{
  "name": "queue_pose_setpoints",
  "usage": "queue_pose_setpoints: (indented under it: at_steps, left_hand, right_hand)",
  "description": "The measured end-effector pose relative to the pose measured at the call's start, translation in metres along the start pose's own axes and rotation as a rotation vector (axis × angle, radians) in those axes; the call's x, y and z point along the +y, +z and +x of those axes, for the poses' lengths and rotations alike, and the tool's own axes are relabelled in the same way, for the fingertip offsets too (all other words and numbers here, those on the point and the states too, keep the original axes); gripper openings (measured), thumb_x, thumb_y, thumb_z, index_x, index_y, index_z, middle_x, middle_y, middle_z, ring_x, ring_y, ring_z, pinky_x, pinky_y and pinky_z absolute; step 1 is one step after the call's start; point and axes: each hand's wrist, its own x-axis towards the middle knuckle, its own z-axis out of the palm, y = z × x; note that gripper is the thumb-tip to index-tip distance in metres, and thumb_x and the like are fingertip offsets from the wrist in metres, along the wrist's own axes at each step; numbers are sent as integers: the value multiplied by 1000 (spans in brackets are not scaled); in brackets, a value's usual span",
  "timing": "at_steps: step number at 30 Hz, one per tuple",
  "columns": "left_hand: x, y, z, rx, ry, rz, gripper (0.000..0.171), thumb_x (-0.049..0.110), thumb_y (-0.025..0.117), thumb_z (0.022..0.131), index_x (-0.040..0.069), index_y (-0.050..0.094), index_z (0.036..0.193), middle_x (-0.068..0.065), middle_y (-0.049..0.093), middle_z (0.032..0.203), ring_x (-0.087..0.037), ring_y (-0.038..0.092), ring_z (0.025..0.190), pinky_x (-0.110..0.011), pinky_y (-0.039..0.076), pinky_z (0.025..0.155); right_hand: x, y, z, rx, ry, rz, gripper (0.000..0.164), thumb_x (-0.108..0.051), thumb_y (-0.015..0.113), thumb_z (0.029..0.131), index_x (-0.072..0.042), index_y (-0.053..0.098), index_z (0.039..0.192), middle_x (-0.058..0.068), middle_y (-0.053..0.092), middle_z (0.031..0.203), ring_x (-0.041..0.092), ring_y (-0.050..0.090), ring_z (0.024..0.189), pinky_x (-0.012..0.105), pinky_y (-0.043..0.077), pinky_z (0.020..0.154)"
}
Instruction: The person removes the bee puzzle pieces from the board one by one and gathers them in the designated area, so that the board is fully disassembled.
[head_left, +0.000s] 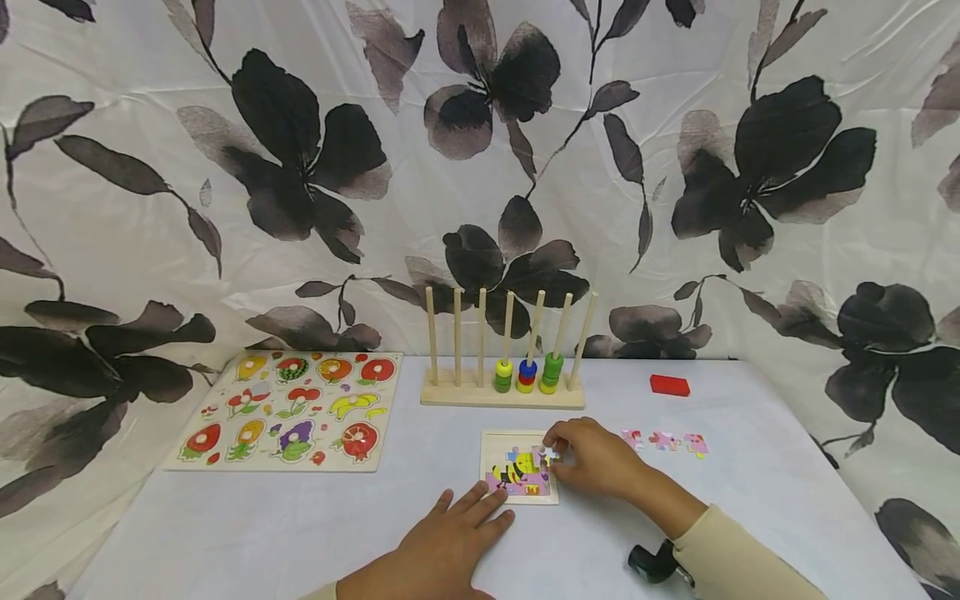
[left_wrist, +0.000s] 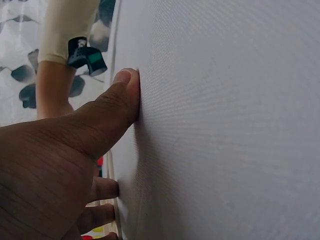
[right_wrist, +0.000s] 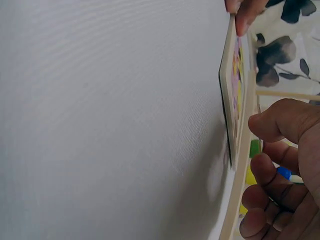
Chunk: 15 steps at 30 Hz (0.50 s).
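A small wooden jigsaw tray (head_left: 492, 442) lies on the table, partly filled with pink and yellow pieces that form a bee picture (head_left: 517, 473). At its lower left, my left hand (head_left: 450, 537) rests with fingers spread, the fingertips touching the tray's edge. My right hand (head_left: 597, 460) is over the tray's right side, pinching a small puzzle piece (head_left: 551, 455) between thumb and index finger. In the right wrist view that piece is mostly hidden, while the tray (right_wrist: 227, 85) shows edge-on beside the thumb. Several loose pink puzzle pieces (head_left: 664, 441) lie right of the right hand.
Behind the tray stands a wooden peg rack (head_left: 501, 398) with coloured rings on some pegs. A fruit peg board (head_left: 270, 463) lies at the left. A red block (head_left: 670, 385) sits at the back right. Floral cloth (head_left: 480, 192) hangs behind the white table (head_left: 300, 517).
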Motion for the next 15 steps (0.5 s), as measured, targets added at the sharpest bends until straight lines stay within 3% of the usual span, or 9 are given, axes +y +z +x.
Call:
queue_pose_setpoints:
  at_steps: [15]
  left_hand:
    - [1,1,0,2,-6,-17,97,73,75,75,26,47,155,5,32,165,-23,26,153,-60,34,113]
  right_hand:
    - [16,-16,-17,51,41,-8,26,-15,83,82,-21,72,105,-11,59,89,13,55,91,36,50,77]
